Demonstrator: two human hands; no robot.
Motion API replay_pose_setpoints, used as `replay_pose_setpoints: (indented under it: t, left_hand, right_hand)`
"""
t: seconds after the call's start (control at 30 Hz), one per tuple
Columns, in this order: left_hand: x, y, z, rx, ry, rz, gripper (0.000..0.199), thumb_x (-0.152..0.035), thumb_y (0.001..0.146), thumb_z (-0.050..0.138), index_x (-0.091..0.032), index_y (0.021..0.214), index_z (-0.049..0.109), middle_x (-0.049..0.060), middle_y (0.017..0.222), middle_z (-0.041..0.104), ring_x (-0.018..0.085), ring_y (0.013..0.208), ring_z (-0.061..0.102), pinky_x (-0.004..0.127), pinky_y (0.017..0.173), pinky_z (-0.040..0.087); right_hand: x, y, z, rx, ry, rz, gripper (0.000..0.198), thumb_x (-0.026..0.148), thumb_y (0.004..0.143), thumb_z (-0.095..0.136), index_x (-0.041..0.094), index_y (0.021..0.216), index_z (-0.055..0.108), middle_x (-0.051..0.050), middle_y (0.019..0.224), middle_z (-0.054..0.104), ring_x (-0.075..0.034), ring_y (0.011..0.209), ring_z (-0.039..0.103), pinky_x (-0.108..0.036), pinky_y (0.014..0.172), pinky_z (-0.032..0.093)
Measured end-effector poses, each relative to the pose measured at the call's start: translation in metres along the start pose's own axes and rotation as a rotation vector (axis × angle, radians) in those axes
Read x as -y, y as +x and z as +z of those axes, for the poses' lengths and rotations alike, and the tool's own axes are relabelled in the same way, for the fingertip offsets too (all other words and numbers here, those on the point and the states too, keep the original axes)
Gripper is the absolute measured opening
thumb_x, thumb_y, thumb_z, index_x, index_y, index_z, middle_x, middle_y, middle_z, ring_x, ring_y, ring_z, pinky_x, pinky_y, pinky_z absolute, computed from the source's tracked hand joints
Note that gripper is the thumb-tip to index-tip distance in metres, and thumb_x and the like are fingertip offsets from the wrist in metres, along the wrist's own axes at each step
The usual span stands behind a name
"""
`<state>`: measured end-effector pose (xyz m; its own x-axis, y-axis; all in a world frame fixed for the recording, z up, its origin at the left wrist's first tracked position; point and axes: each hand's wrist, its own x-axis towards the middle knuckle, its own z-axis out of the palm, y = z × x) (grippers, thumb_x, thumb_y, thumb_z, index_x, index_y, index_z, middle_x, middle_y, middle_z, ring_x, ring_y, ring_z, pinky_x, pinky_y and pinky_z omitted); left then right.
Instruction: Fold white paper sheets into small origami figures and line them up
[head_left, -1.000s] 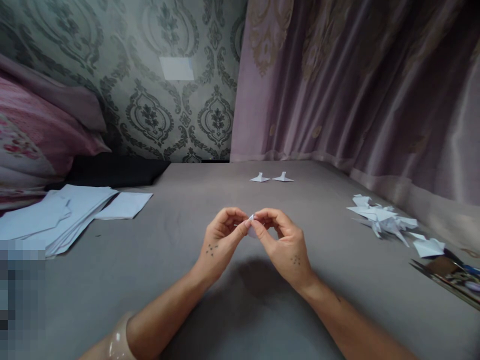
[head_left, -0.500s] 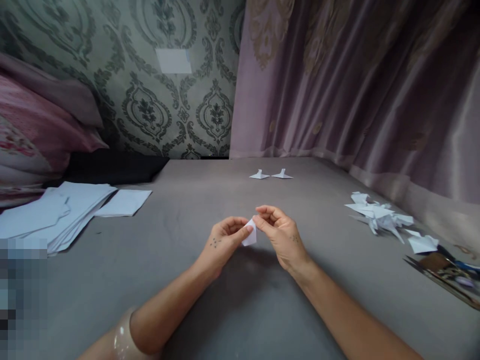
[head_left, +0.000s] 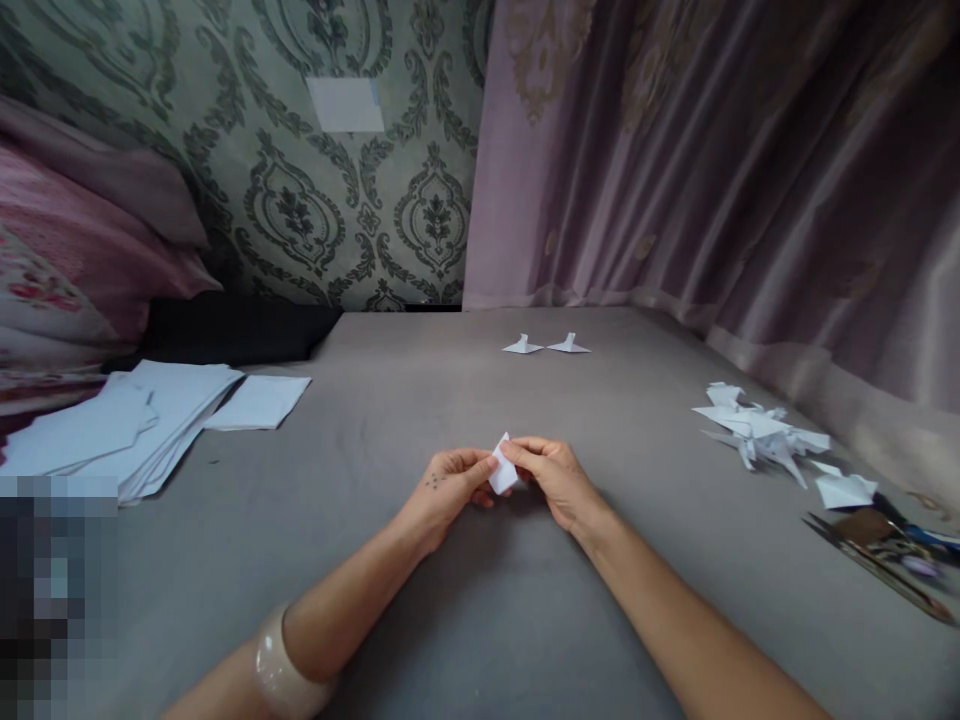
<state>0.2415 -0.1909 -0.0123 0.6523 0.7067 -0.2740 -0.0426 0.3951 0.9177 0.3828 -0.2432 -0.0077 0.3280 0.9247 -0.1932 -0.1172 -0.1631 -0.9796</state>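
Note:
A small folded piece of white paper [head_left: 503, 474] is held between both hands, just over the grey surface. My left hand [head_left: 454, 485] pinches its left side between thumb and fingers. From the right, my right hand [head_left: 551, 475] grips the upper right edge, thumb on the near face. The fingers behind the paper are partly hidden. Farther off, beyond my hands, two folded white paper figures [head_left: 523, 345] stand side by side, with narrow upright points.
Stacked white paper sheets [head_left: 176, 420] lie at the left, beside a smaller paper pile [head_left: 259, 402] and a black folded item [head_left: 240, 330]. At the right are a heap of folded paper figures [head_left: 761, 425] and a tray of small tools [head_left: 885, 560]. Curtains [head_left: 675, 180] hang behind.
My right hand has turned and lowered slightly, its fingers now closer round the paper. The folded paper has tilted. My view has shifted a little.

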Motion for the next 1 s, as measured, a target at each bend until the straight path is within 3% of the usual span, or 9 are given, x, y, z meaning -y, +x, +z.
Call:
replay_pose_setpoints:
  t: [0.13,0.3,0.47,0.53,0.6,0.77,1.0]
  left_hand:
    - [0.001,0.003,-0.004,-0.046,0.074,-0.024,0.026,-0.035,0.068,0.074,-0.011,0.076,0.068,0.007,0.067,0.068,0.012,0.056,0.061,0.019,0.048,0.039]
    - [0.0,0.008,-0.01,-0.142,0.262,0.072,0.029,-0.04,0.075,0.065,-0.012,0.083,0.071,0.002,0.057,0.063,0.009,0.051,0.053,0.018,0.049,0.036]
    - [0.001,0.015,-0.02,-0.233,0.403,0.263,0.03,-0.039,0.078,0.058,-0.015,0.094,0.068,0.004,0.079,0.068,0.014,0.069,0.06,0.022,0.059,0.044]
    - [0.001,0.017,-0.026,-0.304,0.472,0.322,0.028,-0.036,0.078,0.058,-0.016,0.097,0.066,0.004,0.086,0.069,0.015,0.074,0.061,0.023,0.063,0.046]
    - [0.0,0.018,-0.032,-0.35,0.55,0.327,0.024,-0.032,0.079,0.057,-0.016,0.095,0.067,0.004,0.084,0.068,0.014,0.073,0.06,0.024,0.066,0.047]
    - [0.002,0.019,-0.04,-0.289,0.766,0.381,0.019,-0.021,0.08,0.052,-0.017,0.089,0.069,0.003,0.081,0.063,0.013,0.07,0.056,0.026,0.068,0.046]
    - [0.006,0.015,-0.036,-0.108,1.051,0.495,0.029,-0.01,0.072,0.056,-0.02,0.096,0.069,0.006,0.093,0.058,0.018,0.089,0.054,0.032,0.082,0.044]
  right_hand:
    - [-0.001,0.006,-0.005,-0.021,-0.049,-0.019,0.034,0.046,0.07,0.068,0.013,0.077,0.073,0.002,0.056,0.057,-0.008,0.051,0.042,-0.022,0.05,0.029]
    - [-0.002,0.008,-0.007,0.079,-0.173,-0.122,0.024,0.037,0.072,0.07,0.015,0.081,0.075,0.0,0.065,0.063,-0.01,0.056,0.049,-0.023,0.056,0.038]
    - [-0.013,0.012,-0.009,-0.049,-0.477,-0.553,0.015,0.026,0.083,0.06,0.021,0.086,0.075,-0.003,0.078,0.065,-0.014,0.072,0.06,-0.026,0.068,0.046]
    - [-0.017,0.013,-0.011,-0.032,-0.655,-0.703,0.022,0.02,0.088,0.052,0.024,0.097,0.072,-0.004,0.092,0.066,-0.015,0.082,0.062,-0.027,0.076,0.048]
    - [-0.02,0.011,-0.013,0.017,-0.848,-0.765,0.03,0.014,0.091,0.044,0.024,0.105,0.069,-0.006,0.101,0.065,-0.016,0.09,0.062,-0.027,0.081,0.048]
    - [-0.018,0.003,-0.016,0.174,-1.174,-0.735,0.035,0.006,0.088,0.041,0.022,0.108,0.065,-0.007,0.11,0.063,-0.021,0.103,0.056,-0.033,0.088,0.047]
    - [-0.013,0.0,-0.017,0.109,-1.136,-0.593,0.031,0.009,0.082,0.048,0.021,0.104,0.065,-0.006,0.107,0.061,-0.02,0.099,0.054,-0.034,0.09,0.045]
